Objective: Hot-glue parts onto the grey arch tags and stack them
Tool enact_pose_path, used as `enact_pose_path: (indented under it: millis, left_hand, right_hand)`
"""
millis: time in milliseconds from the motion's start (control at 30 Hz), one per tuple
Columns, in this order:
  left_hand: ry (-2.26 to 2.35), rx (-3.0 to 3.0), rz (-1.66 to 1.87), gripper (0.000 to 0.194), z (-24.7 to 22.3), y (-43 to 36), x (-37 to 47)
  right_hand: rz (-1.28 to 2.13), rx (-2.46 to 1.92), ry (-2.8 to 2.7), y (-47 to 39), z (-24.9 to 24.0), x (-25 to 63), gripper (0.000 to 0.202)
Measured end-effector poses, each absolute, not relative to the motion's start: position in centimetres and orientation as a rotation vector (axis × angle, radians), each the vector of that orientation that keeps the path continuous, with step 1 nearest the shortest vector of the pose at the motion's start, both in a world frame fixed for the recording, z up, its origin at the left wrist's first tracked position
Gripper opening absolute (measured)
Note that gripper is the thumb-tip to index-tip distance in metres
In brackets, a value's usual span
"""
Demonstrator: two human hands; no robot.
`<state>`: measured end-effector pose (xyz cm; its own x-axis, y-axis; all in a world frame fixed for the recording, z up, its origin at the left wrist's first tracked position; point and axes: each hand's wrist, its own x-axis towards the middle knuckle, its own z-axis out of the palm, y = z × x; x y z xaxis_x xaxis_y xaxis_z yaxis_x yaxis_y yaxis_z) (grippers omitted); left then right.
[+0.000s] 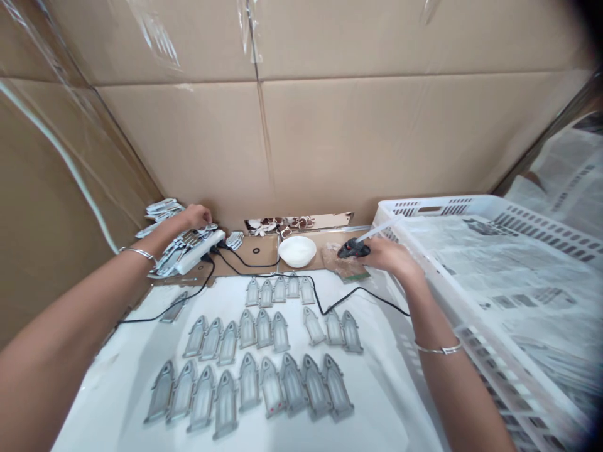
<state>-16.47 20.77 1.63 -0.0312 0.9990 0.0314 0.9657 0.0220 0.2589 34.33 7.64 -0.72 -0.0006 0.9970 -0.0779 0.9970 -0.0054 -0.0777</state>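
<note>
My right hand (385, 255) is closed around a black glue gun (349, 249), with a pale glue stick (377, 230) poking up from its back. The gun's nose hangs over a small clear plastic-covered patch (333, 258). At the far left, my left hand (198, 215) reaches over a heap of small printed flat pieces (175, 254). Its fingers are curled together, and what they pinch, if anything, is hidden. Rows of grey pointed-arch frames (227, 402) lie on the white sheet (377, 395) in front of me.
A white power strip (200, 252) with plugs sits by the heap. Its black cable (315, 290) crosses the sheet. A white bowl (297, 251) stands at the back. On the right is a white plastic basket (436, 276) lined with newspaper. Cardboard walls (311, 138) enclose the back and left.
</note>
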Motion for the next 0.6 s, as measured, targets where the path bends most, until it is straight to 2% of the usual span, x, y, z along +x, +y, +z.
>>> enact_pose_path:
  millis: [467,600]
  left_hand:
    - [2.098,2.327,0.064,0.006,0.7,21.1,-19.0]
    - [2.021,2.447,0.025,0.014,0.9,21.0,-19.5]
  right_hand:
    - [0.151,-2.217,-2.216,7.8,-1.1,34.5,0.041]
    - [0.193,-2.168,-2.221,7.6,-0.8,34.3,0.036]
